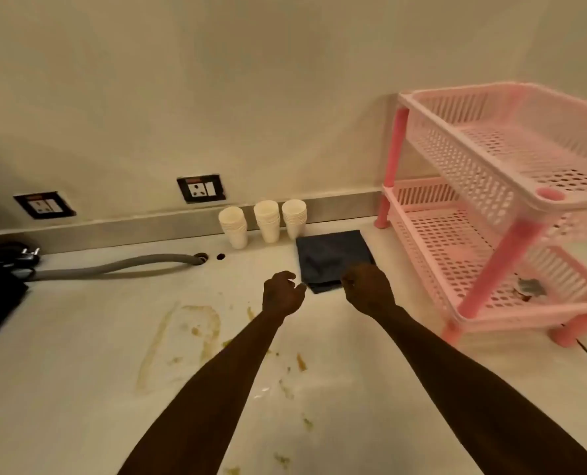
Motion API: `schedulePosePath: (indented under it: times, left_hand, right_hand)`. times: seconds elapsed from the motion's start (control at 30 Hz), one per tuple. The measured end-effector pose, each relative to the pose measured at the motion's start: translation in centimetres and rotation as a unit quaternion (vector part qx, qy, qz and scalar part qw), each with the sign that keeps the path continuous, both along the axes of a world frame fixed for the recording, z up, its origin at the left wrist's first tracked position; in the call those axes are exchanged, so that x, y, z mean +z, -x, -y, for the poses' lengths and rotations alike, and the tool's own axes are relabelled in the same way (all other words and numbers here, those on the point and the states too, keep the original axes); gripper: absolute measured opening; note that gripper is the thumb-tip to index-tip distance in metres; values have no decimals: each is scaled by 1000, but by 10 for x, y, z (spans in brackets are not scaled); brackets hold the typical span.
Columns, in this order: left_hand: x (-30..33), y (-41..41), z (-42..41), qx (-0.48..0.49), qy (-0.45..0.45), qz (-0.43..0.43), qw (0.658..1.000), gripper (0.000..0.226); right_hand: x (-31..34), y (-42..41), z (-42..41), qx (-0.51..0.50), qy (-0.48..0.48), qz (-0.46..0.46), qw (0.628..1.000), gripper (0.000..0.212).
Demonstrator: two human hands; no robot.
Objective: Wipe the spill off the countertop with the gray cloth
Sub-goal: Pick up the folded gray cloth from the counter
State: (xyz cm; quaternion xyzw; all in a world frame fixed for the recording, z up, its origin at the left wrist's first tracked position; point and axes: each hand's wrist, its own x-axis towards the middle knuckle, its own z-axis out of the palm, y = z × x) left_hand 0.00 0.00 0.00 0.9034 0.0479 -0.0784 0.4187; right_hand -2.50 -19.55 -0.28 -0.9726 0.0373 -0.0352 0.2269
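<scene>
While both hands' curled, empty fingers (290, 277) hover, the gray cloth (333, 258) lies just beyond.

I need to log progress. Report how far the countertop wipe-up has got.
Done: nothing wiped; the brown spill is all over the countertop. In hand: both hands, left and right, reach the near edge of the folded gray cloth; no grip is evident. Left: lift the cloth and wipe every streak.

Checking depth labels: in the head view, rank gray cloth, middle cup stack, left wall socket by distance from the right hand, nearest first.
From the right hand:
1. Gray cloth, folded, at the fingertips.
2. Middle cup stack, behind the cloth by the wall, slightly left.
3. Left wall socket, far left on the wall.
</scene>
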Motion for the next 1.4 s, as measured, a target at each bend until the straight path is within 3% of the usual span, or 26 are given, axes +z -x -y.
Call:
schedulePosePath:
  times: [0.1,0.23,0.37,0.57,0.73,0.87,0.97,1.07,1.23,1.33,1.4]
  left_hand:
    - [-8,-19,15,16,21,-14,1000,51]
    - [-20,-40,33,17,18,-50,998,47]
    - [-34,-58,43,50,46,-75,995,54]
    - [-37,-77,44,136,236,-162,948,56]
    - [-32,-85,40,169,318,-173,917,51]
    - [-39,-80,37,185,333,-154,912,54]
    - [-49,-69,36,185,282,-148,930,56]
    - [-56,-60,40,128,153,-123,972,57]
    - [-50,-64,56,53,7,-112,992,74]
    - [-47,-67,63,44,-69,-106,991,62]
    - [-49,-66,66,51,-80,-91,991,51]
  right_hand:
    - [-9,-33,-1,28,3,-82,996,34]
    - [-13,-66,-8,62,19,-129,990,31]
    - [-24,-82,-15,120,15,-118,986,26]
    - [-42,-92,-15,137,-4,-108,985,24]
    - [-48,-98,-11,130,-27,-95,987,22]
    - [-50,-95,-2,106,-90,-52,989,23]
    - [-45,-97,6,77,-150,-22,985,23]
    - [-38,-103,14,40,-194,-43,979,24]
    - [-30,-103,23,76,-150,-1,986,20]
    - [-24,-100,24,109,-108,47,987,21]
    - [-21,-94,26,148,-28,136,979,28]
